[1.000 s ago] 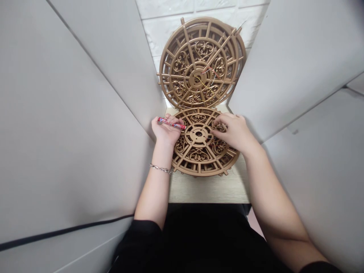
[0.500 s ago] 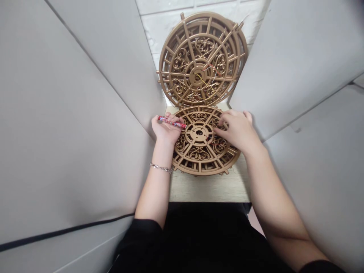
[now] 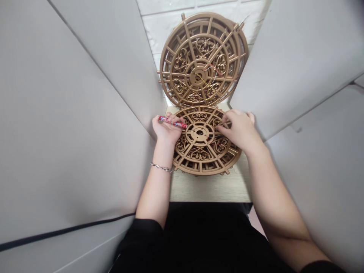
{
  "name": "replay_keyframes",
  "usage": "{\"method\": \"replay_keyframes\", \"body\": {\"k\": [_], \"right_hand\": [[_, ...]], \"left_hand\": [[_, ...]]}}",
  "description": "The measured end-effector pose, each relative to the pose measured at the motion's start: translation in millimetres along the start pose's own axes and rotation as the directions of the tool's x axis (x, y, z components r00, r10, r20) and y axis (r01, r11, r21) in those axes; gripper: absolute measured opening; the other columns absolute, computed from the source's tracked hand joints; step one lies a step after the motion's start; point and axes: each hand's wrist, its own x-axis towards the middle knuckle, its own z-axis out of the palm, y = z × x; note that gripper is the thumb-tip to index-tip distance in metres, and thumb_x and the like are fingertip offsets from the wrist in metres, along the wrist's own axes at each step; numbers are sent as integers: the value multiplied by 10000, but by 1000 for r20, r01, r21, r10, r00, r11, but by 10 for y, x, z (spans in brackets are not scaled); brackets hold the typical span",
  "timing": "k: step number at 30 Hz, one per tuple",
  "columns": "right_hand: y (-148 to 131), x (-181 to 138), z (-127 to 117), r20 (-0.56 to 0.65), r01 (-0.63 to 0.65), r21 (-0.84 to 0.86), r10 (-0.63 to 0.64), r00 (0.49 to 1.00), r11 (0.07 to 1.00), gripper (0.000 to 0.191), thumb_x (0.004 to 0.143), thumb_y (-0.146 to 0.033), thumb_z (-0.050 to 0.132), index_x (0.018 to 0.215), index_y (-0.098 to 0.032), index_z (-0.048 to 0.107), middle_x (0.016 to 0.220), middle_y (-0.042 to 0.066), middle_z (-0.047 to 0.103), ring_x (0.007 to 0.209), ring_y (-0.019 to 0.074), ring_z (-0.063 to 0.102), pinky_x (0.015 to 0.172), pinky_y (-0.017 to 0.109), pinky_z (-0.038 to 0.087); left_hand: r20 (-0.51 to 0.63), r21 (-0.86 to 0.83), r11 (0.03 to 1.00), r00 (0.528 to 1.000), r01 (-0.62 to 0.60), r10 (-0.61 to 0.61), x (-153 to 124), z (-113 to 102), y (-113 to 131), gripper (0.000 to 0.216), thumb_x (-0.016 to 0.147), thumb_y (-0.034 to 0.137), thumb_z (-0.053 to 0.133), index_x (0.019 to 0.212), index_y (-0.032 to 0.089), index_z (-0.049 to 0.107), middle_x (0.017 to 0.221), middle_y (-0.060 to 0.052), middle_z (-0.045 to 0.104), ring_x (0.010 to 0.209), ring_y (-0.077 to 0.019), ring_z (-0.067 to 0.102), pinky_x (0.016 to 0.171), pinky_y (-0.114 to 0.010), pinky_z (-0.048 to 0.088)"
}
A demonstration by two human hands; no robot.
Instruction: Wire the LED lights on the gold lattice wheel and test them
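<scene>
My left hand [image 3: 170, 131] is palm up at the left rim of the lower gold openwork disc [image 3: 200, 167]. Its fingers are closed on two slim red batteries [image 3: 172, 122] with white and blue lettering, lying end to end, their right end over the disc. Over the disc's right side is my right hand [image 3: 239, 127], palm down with bent fingers. Its thumb stands apart from the index finger, with nothing visible between them. Thin dark and red wires [image 3: 217, 141] run through the scrollwork just below the thumb. Several discs seem stacked here.
Behind, more gold discs [image 3: 199, 62] lean upright against a white brick-patterned wall [image 3: 167, 9], with loose yellow, red and white wires [image 3: 205, 81] at the hub. Grey panels [image 3: 108, 49] close in on both sides. A pale wooden surface [image 3: 209, 189] shows in front.
My right hand has drawn slightly to the right, away from the hub. The left hand keeps its hold, and the red batteries have turned a little about their length.
</scene>
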Motion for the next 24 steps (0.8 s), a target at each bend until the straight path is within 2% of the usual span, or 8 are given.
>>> {"method": "replay_keyframes", "body": {"k": [7, 9, 12, 15, 18, 21, 22, 24], "right_hand": [[25, -17, 5, 21, -24, -13, 24, 999, 1000, 182, 730, -353, 550, 652, -191, 577, 939, 55, 571, 975, 274, 501, 922, 650, 160], [8, -12, -7, 39, -10, 75, 7, 999, 997, 216, 747, -370, 537, 632, -201, 605, 974, 47, 576, 991, 265, 503, 936, 626, 180], [-35, 5, -34, 46, 21, 332, -38, 998, 943, 224, 746, -379, 543, 637, -208, 638, 1002, 37, 589, 980, 219, 527, 932, 488, 322], [-81, 21, -47, 58, 3, 603, -48, 997, 798, 231, 744, -382, 549, 633, -205, 649, 1002, 29, 608, 981, 184, 540, 910, 388, 384], [-116, 23, -32, 73, -50, 815, -16, 997, 577, 264, 751, -430, 538, 651, -216, 656, 1000, 18, 630, 1021, 182, 534, 952, 391, 356], [-136, 17, -21, 79, -88, 930, 41, 996, 356, 337, 757, -509, 493, 719, -218, 659, 952, 35, 653, 977, 185, 566, 943, 402, 376], [-139, 16, -25, 83, -99, 944, 62, 995, 316, 387, 767, -541, 452, 750, -213, 657, 937, 47, 657, 955, 188, 578, 928, 404, 393], [-139, 17, -42, 84, -114, 946, 109, 990, 303, 512, 793, -594, 328, 828, -197, 649, 942, 74, 657, 942, 195, 587, 899, 405, 423]], "left_hand": [[5, -12, 1000, 1000, 3, -3, 8, -6, 4, 189, 736, 338, 308, 625, 187, 326, 438, 65, 337, 368, -54, 371, 567, -259, 427], [8, -11, 1000, 1000, 6, -6, 7, -2, 4, 190, 737, 339, 305, 627, 186, 326, 440, 66, 337, 367, -52, 368, 567, -258, 428], [7, -10, 1000, 1000, 4, -4, 4, 8, 3, 197, 742, 343, 299, 626, 186, 322, 440, 66, 336, 365, -51, 366, 564, -257, 427], [7, -11, 1000, 1000, 4, -4, 2, 13, 2, 198, 742, 345, 295, 628, 186, 322, 439, 66, 338, 366, -51, 367, 561, -257, 428], [8, -19, 1000, 1000, 10, -10, 2, 8, 0, 193, 739, 343, 296, 632, 185, 326, 439, 66, 342, 367, -51, 368, 561, -257, 430], [9, -21, 1000, 1000, 12, -12, 3, 4, 0, 196, 741, 344, 298, 631, 186, 327, 436, 65, 344, 366, -52, 369, 563, -259, 433], [8, -20, 1000, 1000, 12, -12, 2, 5, 1, 199, 744, 346, 299, 629, 186, 328, 433, 65, 345, 365, -52, 368, 566, -260, 435], [5, -18, 1000, 1000, 10, -10, -1, 7, 2, 207, 748, 351, 301, 627, 186, 328, 429, 64, 348, 364, -52, 369, 575, -262, 438]]}}
